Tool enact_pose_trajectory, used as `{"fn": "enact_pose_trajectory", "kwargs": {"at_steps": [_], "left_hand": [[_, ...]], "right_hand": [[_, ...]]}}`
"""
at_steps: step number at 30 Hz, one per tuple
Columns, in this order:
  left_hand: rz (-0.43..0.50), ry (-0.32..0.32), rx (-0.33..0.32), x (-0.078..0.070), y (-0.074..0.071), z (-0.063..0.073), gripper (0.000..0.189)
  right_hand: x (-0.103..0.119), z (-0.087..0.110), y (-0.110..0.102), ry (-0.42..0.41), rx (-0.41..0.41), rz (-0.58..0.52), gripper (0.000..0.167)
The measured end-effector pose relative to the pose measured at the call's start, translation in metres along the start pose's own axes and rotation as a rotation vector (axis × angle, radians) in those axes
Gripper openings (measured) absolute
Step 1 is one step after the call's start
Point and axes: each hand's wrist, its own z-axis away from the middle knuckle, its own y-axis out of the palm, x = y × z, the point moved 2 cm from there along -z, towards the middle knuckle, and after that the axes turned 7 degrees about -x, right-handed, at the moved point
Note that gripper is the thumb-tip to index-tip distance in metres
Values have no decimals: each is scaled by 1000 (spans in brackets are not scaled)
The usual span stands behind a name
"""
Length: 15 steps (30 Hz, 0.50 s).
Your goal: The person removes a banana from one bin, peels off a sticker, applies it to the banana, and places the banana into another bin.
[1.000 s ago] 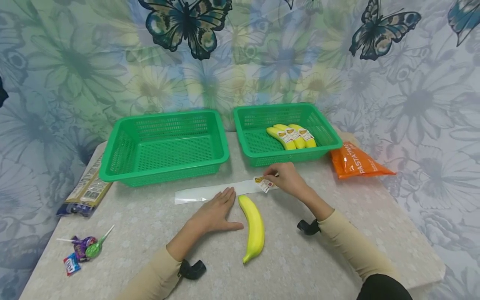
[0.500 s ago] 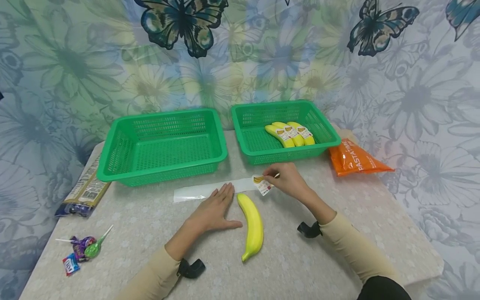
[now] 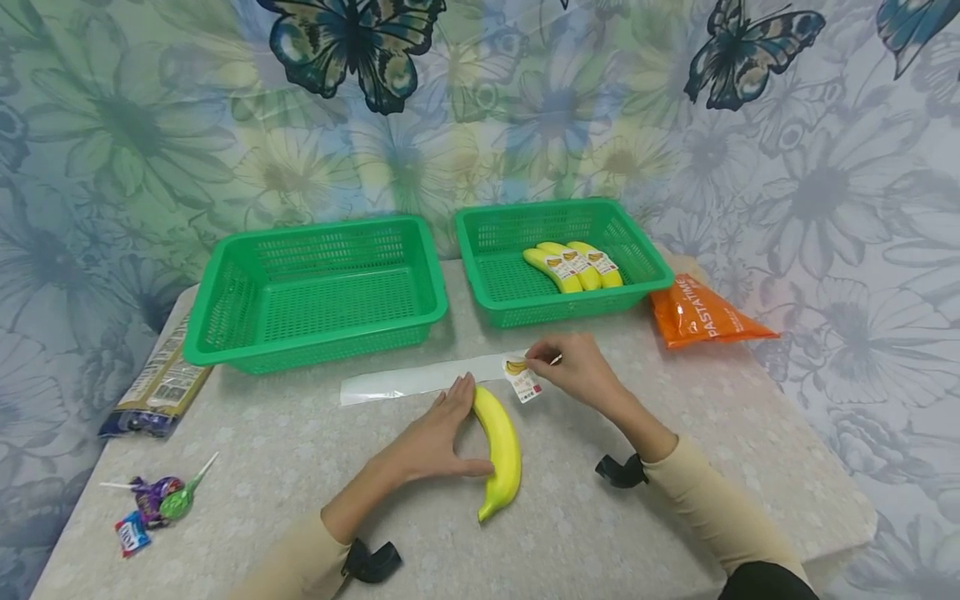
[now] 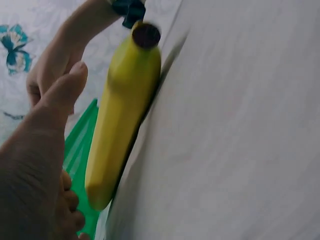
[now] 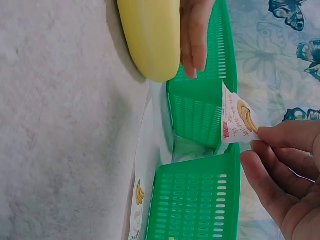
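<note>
A yellow banana (image 3: 504,458) lies on the table before me. My left hand (image 3: 427,442) is along its left side, fingers straight, with the fingertips by its far end and the thumb at its lower left side. In the left wrist view there seems to be a small gap between hand and banana (image 4: 122,120), so contact is uncertain. Between thumb and fingertips, my right hand (image 3: 577,371) pinches a white sticker (image 3: 522,380) printed with bananas. Just beyond the banana is a white sticker backing strip (image 3: 405,383); another printed label (image 5: 139,192) shows on it in the right wrist view.
Two green baskets stand at the back: the left basket (image 3: 315,350) and the right basket (image 3: 525,315), which holds several labelled bananas (image 3: 573,267). An orange bag (image 3: 701,312) lies at right. At left are a gold-and-blue packet (image 3: 161,387), lollipops (image 3: 168,500) and a small wrapped candy (image 3: 132,533).
My left hand has come off the backing strip and closer to the banana. The sticker in my right hand is clear of the strip and shows more of its face. The head view has shifted slightly.
</note>
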Motion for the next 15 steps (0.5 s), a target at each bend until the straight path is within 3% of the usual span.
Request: {"fn": "enact_pose_trajectory", "kwargs": {"at_steps": [8,15], "left_hand": [[-48,-7,-55,-4,9,9,126],[-78,-21,-24,-3,11,9,124]], "right_hand": [[6,6,-1,8,-30,-20,5],[15,10,-2,52,-3,-35,6]]}}
